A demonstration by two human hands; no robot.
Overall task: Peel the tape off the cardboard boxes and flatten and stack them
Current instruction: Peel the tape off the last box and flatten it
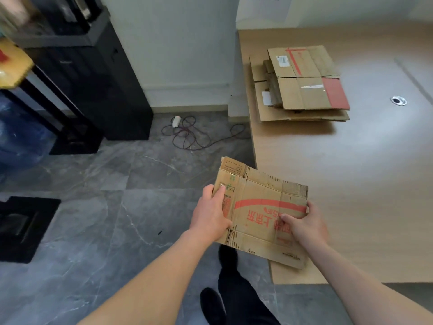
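Note:
A flattened cardboard box (260, 205) with red print and ragged edges is held level over the near left corner of the table (365, 174). My left hand (212, 215) grips its left edge, thumb on top. My right hand (304, 224) grips its right side, thumb pressed on the red lettering. Farther back on the table lies a stack of flattened boxes (302, 87), the top one bearing a red panel, a white label and a strip of tape.
Left of the table is grey tiled floor (112, 219) with a tangled cable and white plug (187, 132). A black cabinet (98, 73) stands at the back left, a dark stand and blue bottle (18, 134) at the far left. A round grommet (398, 100) sits in the tabletop.

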